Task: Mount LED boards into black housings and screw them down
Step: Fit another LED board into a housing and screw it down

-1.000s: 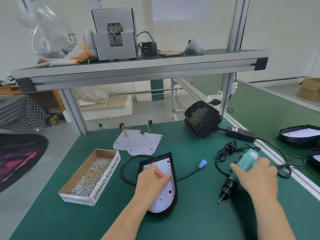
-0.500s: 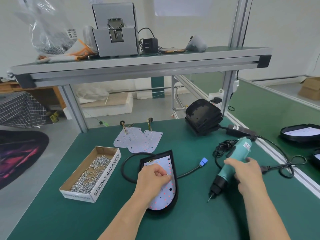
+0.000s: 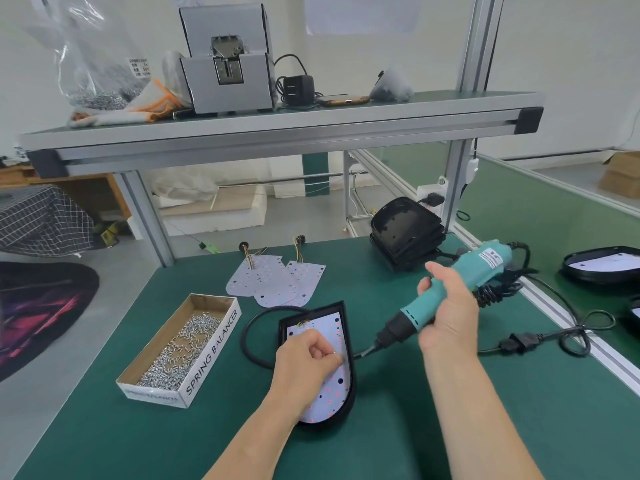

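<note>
Slippage was the main risk. The left hand (image 3: 308, 358) rested on the LED board (image 3: 330, 329), which sat in its black housing (image 3: 351, 393) on the green surface (image 3: 381, 431), its grip pinching what looked like a small screw (image 3: 335, 353). The right hand (image 3: 446, 313) had its grip wrapped round the teal screwdriver (image 3: 485, 268), bit angled toward the housing's right edge. Brought in tilted, it could skate off and score the board, or tip the screw. The cardboard box (image 3: 180, 344) of screws read "SPRING BALANCER" — the screwdriver's label was too small to read.

Assembly workshop: green-matted workbench (image 3: 398, 427), aluminium-framed shelf (image 3: 277, 129), screw box (image 3: 180, 344).
</note>
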